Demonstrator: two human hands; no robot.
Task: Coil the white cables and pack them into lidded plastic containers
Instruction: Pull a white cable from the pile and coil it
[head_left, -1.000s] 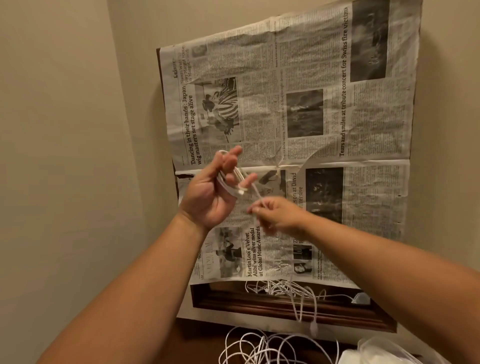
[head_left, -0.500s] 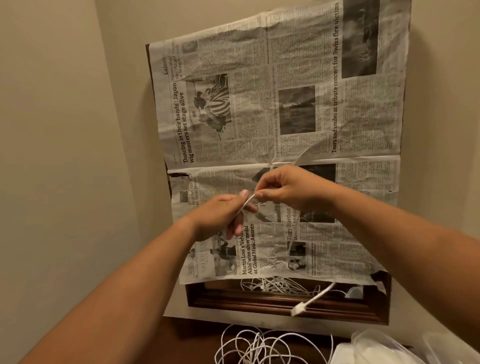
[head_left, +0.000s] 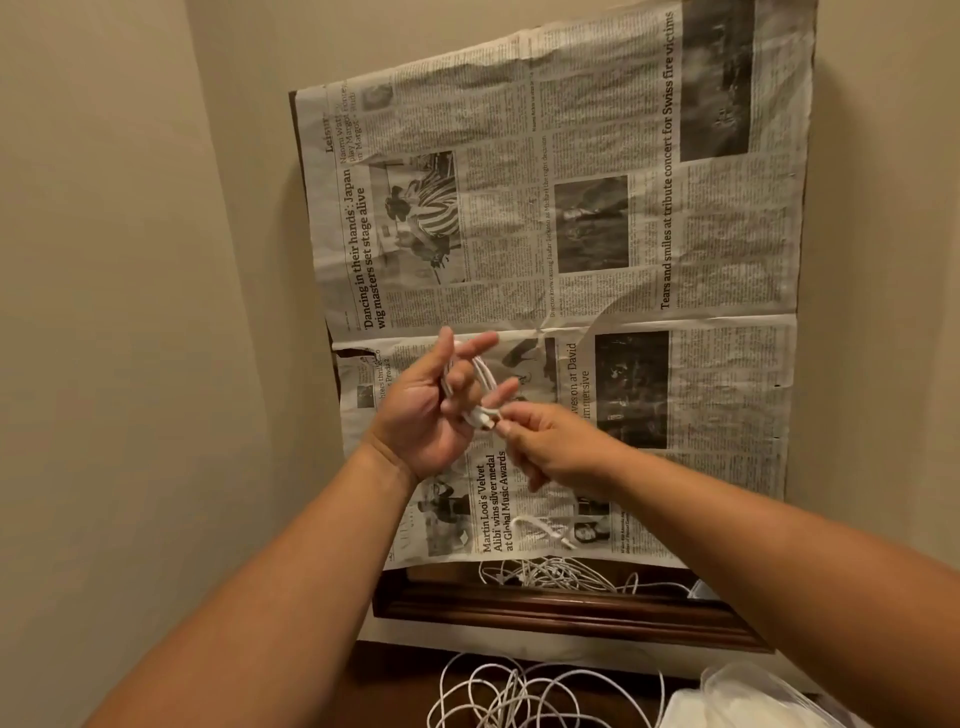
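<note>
Aloft, cable (head_left: 482, 376) between both hands (head_left: 423, 415) (head_left: 550, 447)

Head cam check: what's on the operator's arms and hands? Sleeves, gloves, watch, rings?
No sleeve shows on the left forearm or the right forearm; both are bare to the frame edge. The left hand and right hand are ungloved. There is no watch, strap or bracelet at either wrist, and no rings on the fingers that show.
</note>
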